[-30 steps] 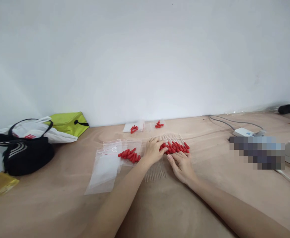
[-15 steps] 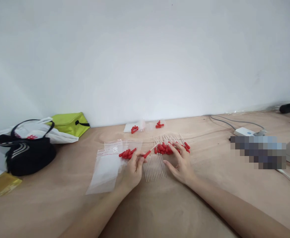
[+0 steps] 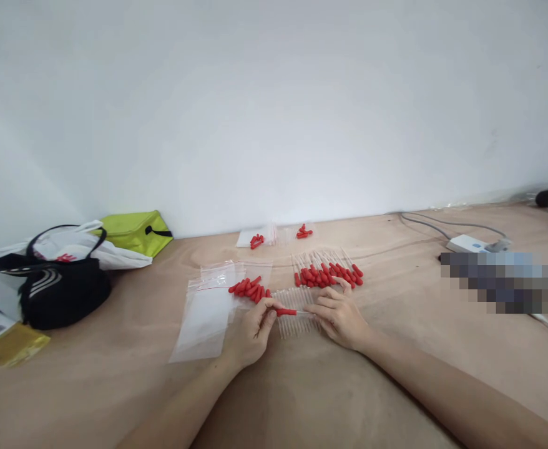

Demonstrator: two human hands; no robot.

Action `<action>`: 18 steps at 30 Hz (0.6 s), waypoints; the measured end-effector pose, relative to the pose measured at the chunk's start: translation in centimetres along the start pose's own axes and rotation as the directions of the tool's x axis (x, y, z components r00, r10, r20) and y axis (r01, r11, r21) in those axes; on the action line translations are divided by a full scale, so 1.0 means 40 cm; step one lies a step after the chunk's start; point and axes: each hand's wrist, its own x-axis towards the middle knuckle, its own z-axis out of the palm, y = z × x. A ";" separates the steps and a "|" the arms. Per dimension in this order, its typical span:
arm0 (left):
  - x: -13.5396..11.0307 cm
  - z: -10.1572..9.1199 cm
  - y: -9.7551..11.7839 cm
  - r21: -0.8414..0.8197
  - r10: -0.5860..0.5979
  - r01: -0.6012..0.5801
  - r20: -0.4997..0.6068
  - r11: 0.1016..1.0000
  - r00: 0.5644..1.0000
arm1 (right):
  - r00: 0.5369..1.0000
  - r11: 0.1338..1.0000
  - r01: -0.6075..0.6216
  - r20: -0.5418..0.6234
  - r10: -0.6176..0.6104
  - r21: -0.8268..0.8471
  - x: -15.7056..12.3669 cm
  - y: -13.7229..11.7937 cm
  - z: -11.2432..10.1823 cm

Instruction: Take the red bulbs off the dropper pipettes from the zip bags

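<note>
My left hand (image 3: 254, 325) pinches the red bulb end of a clear dropper (image 3: 287, 312) held level just above the table. My right hand (image 3: 338, 315) has its fingers closed on the clear tube end of the same dropper. Under it lies a row of clear tubes (image 3: 297, 304). Behind my hands sits a pile of red-capped droppers (image 3: 327, 274). Left of it, loose red caps (image 3: 250, 289) lie on a stack of clear zip bags (image 3: 208, 305).
Two small filled bags with red parts (image 3: 278, 235) lie near the wall. A black bag (image 3: 52, 287), a white bag and a green pouch (image 3: 131, 232) sit at the left. Cables and a white power strip (image 3: 470, 243) run along the right, beside a blurred patch.
My left hand lifted one dropper from the pile and drew it back towards me. My right hand left the pile and closed on its tube end.
</note>
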 end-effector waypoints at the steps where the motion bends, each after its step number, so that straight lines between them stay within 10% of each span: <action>1: 0.002 -0.002 0.005 0.029 0.029 -0.029 -0.018 0.999 0.999 | 1.000 1.000 -0.007 0.011 0.007 -0.002 0.000 0.000 0.001; 18: 0.040 0.044 -0.010 0.433 0.419 -0.342 -0.093 0.834 0.903 | 1.000 0.999 0.026 0.015 -0.025 -0.046 0.004 -0.006 0.000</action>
